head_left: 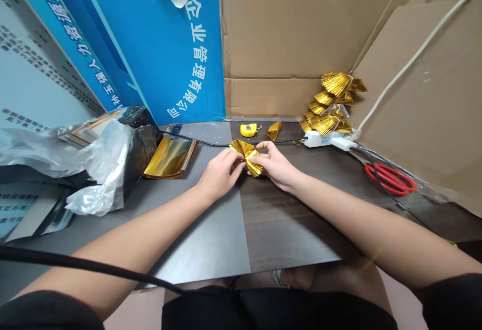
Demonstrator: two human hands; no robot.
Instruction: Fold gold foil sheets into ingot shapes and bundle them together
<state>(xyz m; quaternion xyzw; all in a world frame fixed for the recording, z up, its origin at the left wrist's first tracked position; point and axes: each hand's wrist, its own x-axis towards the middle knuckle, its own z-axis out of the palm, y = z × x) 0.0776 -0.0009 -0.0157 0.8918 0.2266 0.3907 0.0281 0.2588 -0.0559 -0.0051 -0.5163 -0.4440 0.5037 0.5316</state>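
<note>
A pleated gold foil fan (pixel 246 152), pinched in at its middle, is held just above the table between both my hands. The fingers of my left hand (pixel 222 173) close on its left side near the middle. My right hand (pixel 276 165) grips the right side with thumb and fingers, the index finger raised and curved behind. A stack of gold foil sheets (pixel 169 158) lies left of my hands. At the back right, several finished-looking gold fans (pixel 327 104) are piled up.
Behind my hands lie a yellow tape measure (pixel 248 129) and a folded gold piece (pixel 274 130). A white power strip (pixel 318 139) and red-handled scissors (pixel 389 179) sit to the right. Crumpled plastic wrapping (pixel 105 164) stands left. Cardboard (pixel 271 23) walls the back.
</note>
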